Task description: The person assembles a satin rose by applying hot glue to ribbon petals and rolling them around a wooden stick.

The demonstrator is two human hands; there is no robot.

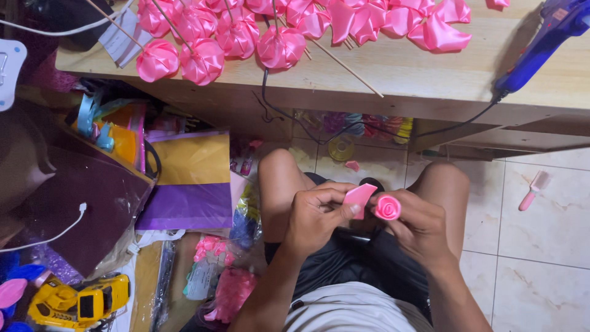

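left hand pinches a folded pink ribbon petal between thumb and fingertips; right hand has its grip pressed around a small pink rose bud, held over the lap. petal touches the bud's side. best to lay the petal low, wrap snug, keep the bud steady. above: wooden surface with finished pink roses on sticks, blue glue gun, its cord dangling near the knees. clutter of bags and a yellow toy truck at left.
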